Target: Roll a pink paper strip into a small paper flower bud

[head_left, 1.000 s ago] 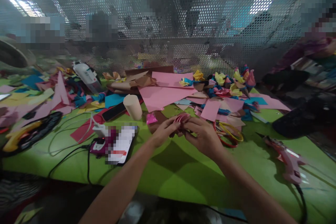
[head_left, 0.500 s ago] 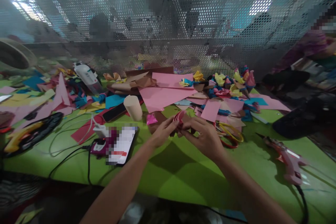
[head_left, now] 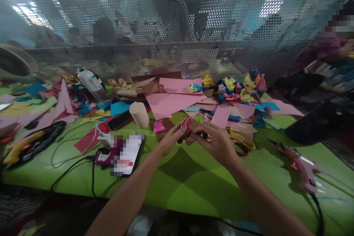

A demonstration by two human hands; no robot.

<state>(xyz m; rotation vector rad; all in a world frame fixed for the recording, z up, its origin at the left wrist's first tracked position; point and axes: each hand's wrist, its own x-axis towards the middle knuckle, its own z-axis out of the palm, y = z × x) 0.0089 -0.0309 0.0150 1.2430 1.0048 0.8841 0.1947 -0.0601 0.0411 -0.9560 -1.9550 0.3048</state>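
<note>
Above the green table (head_left: 177, 188), both of my hands close on one small pink and brown paper flower (head_left: 187, 124) with curled layers. My left hand (head_left: 172, 139) pinches it from the left, thumb against the pink layers. From the right, my right hand (head_left: 214, 138) grips its brown paper edge between thumb and fingers, which hide part of it. Just beyond my right hand lie scissors (head_left: 243, 141) with yellow and red handles. A shiny pink packet (head_left: 159, 126) sits on brown paper left of the flower.
A pink glue gun (head_left: 302, 169) lies at right, its cord trailing off the front edge. At left are a phone (head_left: 132, 156), a purple power socket (head_left: 105, 156), cables and a beige cylinder (head_left: 139, 114). Pink paper sheets (head_left: 173, 103) and a bottle (head_left: 91, 83) stand farther back.
My right hand's fingers have shifted slightly on the brown paper edge, and the flower has turned a little. Both hands keep hold; the view has moved slightly.
</note>
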